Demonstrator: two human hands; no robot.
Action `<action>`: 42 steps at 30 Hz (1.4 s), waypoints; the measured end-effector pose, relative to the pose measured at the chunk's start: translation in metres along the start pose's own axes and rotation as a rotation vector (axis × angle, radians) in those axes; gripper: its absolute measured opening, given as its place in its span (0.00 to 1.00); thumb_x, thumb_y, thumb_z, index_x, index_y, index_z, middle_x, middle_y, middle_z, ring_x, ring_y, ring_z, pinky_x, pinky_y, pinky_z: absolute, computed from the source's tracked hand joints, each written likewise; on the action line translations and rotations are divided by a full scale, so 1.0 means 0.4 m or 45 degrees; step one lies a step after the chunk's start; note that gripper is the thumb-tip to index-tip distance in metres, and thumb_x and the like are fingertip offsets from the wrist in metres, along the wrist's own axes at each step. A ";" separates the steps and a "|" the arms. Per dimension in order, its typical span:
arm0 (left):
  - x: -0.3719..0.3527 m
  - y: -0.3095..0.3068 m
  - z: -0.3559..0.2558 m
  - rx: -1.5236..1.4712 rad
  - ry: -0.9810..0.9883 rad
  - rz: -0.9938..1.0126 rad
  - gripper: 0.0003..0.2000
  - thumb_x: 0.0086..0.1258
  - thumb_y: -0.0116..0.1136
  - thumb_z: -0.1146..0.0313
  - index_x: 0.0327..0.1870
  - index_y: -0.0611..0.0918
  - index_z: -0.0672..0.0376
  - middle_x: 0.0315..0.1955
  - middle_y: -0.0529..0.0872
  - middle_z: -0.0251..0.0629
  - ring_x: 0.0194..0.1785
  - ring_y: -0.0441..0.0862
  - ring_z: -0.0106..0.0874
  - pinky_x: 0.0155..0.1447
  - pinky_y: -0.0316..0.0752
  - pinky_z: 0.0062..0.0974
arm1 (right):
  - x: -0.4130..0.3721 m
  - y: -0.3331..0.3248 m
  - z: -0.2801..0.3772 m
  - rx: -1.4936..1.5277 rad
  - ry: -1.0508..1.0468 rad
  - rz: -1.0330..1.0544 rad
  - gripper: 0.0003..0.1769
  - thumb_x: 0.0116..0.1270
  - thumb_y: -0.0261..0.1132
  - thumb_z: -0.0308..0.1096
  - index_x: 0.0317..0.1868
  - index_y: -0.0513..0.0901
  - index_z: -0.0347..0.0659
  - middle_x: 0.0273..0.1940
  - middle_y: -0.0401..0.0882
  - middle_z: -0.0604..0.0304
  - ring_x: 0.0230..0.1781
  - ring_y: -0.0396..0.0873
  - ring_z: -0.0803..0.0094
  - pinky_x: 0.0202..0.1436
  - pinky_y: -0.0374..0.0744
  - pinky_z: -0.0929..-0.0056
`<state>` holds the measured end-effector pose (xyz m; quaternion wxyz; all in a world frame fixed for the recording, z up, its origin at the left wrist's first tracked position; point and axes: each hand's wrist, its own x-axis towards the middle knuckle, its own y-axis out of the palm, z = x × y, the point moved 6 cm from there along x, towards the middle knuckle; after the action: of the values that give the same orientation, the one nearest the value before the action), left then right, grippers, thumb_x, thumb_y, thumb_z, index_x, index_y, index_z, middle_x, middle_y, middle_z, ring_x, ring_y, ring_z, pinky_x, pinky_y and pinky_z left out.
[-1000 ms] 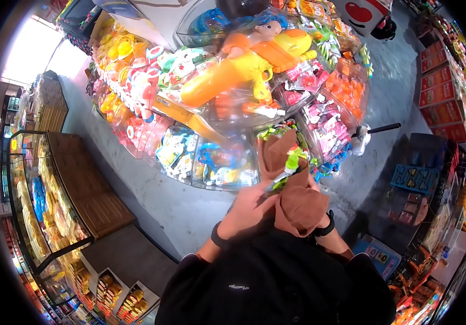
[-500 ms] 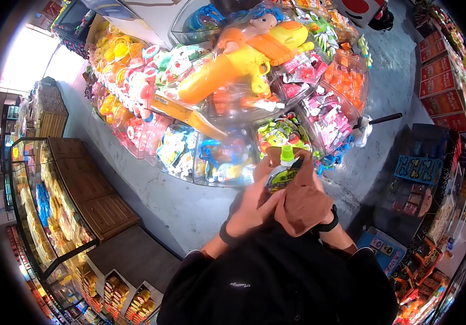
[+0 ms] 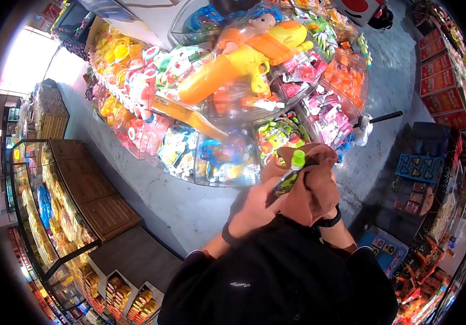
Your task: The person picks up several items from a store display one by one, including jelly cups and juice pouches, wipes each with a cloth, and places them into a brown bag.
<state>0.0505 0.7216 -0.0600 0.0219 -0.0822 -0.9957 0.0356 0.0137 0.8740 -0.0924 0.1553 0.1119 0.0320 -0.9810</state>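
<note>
Clear plastic bins (image 3: 211, 183) at frame centre held packaged toys. Our left hand (image 3: 254, 208) gripped a green-capped bottle (image 3: 291, 172). Our right hand (image 3: 322, 208) bunched a soft brown cloth (image 3: 309, 189) around it.

One view only. Scene is being recorded from a head-worn fisheye camera that is being aimed forward and steeply down. The left hand (image 3: 254, 205) is being framed close, low centre; the toy bins (image 3: 227, 162) are being caught just beyond.
</note>
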 end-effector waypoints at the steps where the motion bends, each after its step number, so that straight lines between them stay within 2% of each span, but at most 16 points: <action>1: 0.003 -0.004 -0.002 -0.075 0.026 -0.087 0.17 0.63 0.58 0.72 0.54 0.76 0.60 0.31 0.81 0.48 0.29 0.78 0.39 0.38 0.73 0.28 | -0.004 0.003 -0.005 -0.042 0.042 0.062 0.24 0.61 0.67 0.32 0.56 0.71 0.39 0.48 0.75 0.64 0.46 0.74 0.77 0.50 0.75 0.74; 4: 0.004 -0.017 0.003 -0.183 0.015 -0.153 0.17 0.63 0.59 0.72 0.53 0.76 0.61 0.30 0.81 0.46 0.28 0.78 0.31 0.37 0.73 0.26 | -0.017 0.063 0.030 0.772 -0.058 0.167 0.27 0.64 0.65 0.32 0.61 0.66 0.39 0.51 0.74 0.65 0.50 0.73 0.78 0.53 0.74 0.73; 7: 0.000 -0.020 0.020 -0.047 -0.066 -0.007 0.16 0.63 0.59 0.72 0.52 0.76 0.62 0.30 0.82 0.45 0.30 0.78 0.25 0.38 0.74 0.24 | 0.000 0.045 -0.008 0.680 0.005 0.029 0.17 0.69 0.60 0.33 0.55 0.72 0.38 0.47 0.76 0.65 0.46 0.75 0.79 0.47 0.76 0.77; 11: 0.002 0.010 0.010 0.057 -0.277 0.231 0.15 0.63 0.59 0.72 0.51 0.76 0.63 0.29 0.82 0.45 0.30 0.78 0.23 0.38 0.74 0.23 | 0.016 0.012 0.008 0.721 -0.173 -0.173 0.13 0.69 0.60 0.35 0.50 0.76 0.38 0.42 0.77 0.64 0.40 0.77 0.77 0.43 0.77 0.78; 14: 0.009 0.019 0.002 -0.104 -0.047 0.046 0.14 0.63 0.59 0.72 0.50 0.77 0.63 0.26 0.81 0.45 0.27 0.77 0.25 0.35 0.73 0.24 | 0.013 0.020 0.038 0.936 -0.171 -0.207 0.12 0.69 0.59 0.35 0.49 0.76 0.38 0.41 0.77 0.63 0.38 0.78 0.76 0.41 0.78 0.77; 17: 0.019 0.007 0.031 -0.031 -0.125 -0.003 0.13 0.64 0.59 0.72 0.49 0.77 0.63 0.25 0.81 0.45 0.26 0.78 0.28 0.33 0.72 0.24 | 0.024 0.020 -0.007 1.054 0.047 -0.186 0.14 0.69 0.59 0.36 0.52 0.74 0.39 0.42 0.77 0.63 0.40 0.78 0.75 0.44 0.78 0.76; 20: 0.043 -0.006 0.034 0.015 -0.070 -0.093 0.12 0.64 0.59 0.72 0.48 0.78 0.63 0.26 0.81 0.46 0.25 0.77 0.32 0.33 0.72 0.25 | 0.011 0.002 -0.074 0.923 0.101 -0.084 0.17 0.69 0.59 0.33 0.57 0.72 0.39 0.46 0.76 0.64 0.44 0.77 0.76 0.47 0.77 0.76; 23: 0.055 -0.001 0.038 0.149 0.057 0.015 0.11 0.63 0.60 0.71 0.45 0.79 0.63 0.26 0.80 0.47 0.25 0.77 0.36 0.33 0.71 0.27 | -0.017 -0.015 -0.004 0.439 -0.038 -0.091 0.19 0.68 0.60 0.30 0.58 0.72 0.38 0.48 0.76 0.66 0.46 0.75 0.79 0.48 0.76 0.78; 26: 0.063 0.006 0.045 0.039 -0.155 0.165 0.10 0.63 0.61 0.70 0.43 0.80 0.63 0.26 0.80 0.48 0.25 0.76 0.37 0.32 0.70 0.28 | -0.029 -0.066 -0.038 0.309 -0.133 -0.188 0.17 0.68 0.59 0.30 0.56 0.73 0.37 0.48 0.77 0.64 0.45 0.76 0.78 0.49 0.76 0.77; 27: 0.066 0.006 0.068 0.064 -0.258 0.233 0.10 0.63 0.62 0.70 0.43 0.81 0.63 0.27 0.82 0.46 0.27 0.77 0.33 0.33 0.71 0.27 | -0.034 -0.091 -0.059 0.242 -0.164 -0.237 0.17 0.69 0.59 0.32 0.56 0.74 0.37 0.47 0.77 0.63 0.45 0.76 0.76 0.49 0.76 0.75; 30: 0.083 0.009 0.167 -0.029 -0.329 0.339 0.19 0.64 0.60 0.69 0.56 0.77 0.62 0.29 0.84 0.41 0.30 0.79 0.25 0.37 0.74 0.24 | -0.047 -0.143 -0.099 1.062 -0.034 -0.666 0.18 0.71 0.57 0.41 0.54 0.74 0.39 0.47 0.77 0.61 0.45 0.77 0.72 0.51 0.77 0.71; 31: 0.095 0.002 0.178 -0.154 -0.338 0.238 0.18 0.64 0.60 0.71 0.55 0.77 0.62 0.30 0.85 0.37 0.32 0.79 0.22 0.38 0.74 0.24 | -0.056 -0.147 -0.087 0.935 0.099 -0.906 0.21 0.72 0.52 0.52 0.52 0.74 0.43 0.46 0.77 0.61 0.46 0.77 0.69 0.52 0.77 0.69; 34: 0.101 0.015 0.448 -0.128 -0.324 0.126 0.16 0.65 0.61 0.65 0.50 0.78 0.64 0.29 0.83 0.41 0.29 0.78 0.26 0.35 0.72 0.25 | -0.066 -0.135 0.003 1.163 -0.049 -0.766 0.22 0.72 0.51 0.56 0.49 0.72 0.46 0.46 0.74 0.64 0.48 0.73 0.71 0.55 0.75 0.70; 35: 0.098 0.017 0.534 0.028 -0.653 0.210 0.16 0.65 0.61 0.63 0.48 0.78 0.65 0.32 0.84 0.44 0.32 0.80 0.28 0.36 0.73 0.26 | -0.069 -0.132 0.019 1.209 -0.102 -0.699 0.23 0.71 0.51 0.58 0.47 0.70 0.47 0.46 0.72 0.65 0.50 0.71 0.71 0.56 0.73 0.70; 38: 0.126 0.069 0.706 -0.225 -0.445 0.098 0.16 0.63 0.62 0.63 0.44 0.78 0.66 0.33 0.83 0.46 0.35 0.81 0.32 0.39 0.73 0.30 | -0.097 -0.164 -0.005 1.039 -0.408 -0.700 0.23 0.72 0.50 0.57 0.54 0.68 0.49 0.55 0.69 0.61 0.57 0.67 0.64 0.61 0.71 0.61; 42: 0.172 0.101 0.833 0.251 -0.544 0.023 0.14 0.62 0.59 0.67 0.43 0.76 0.69 0.36 0.80 0.49 0.42 0.79 0.37 0.47 0.71 0.35 | -0.127 -0.162 0.006 0.999 -0.422 -0.827 0.21 0.73 0.49 0.55 0.54 0.68 0.49 0.54 0.69 0.62 0.55 0.69 0.64 0.59 0.72 0.62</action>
<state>-0.0274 0.7503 -0.3923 -0.1817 -0.0790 -0.9687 0.1494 0.0401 0.9506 -0.0767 -0.2068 -0.0104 -0.3290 -0.9213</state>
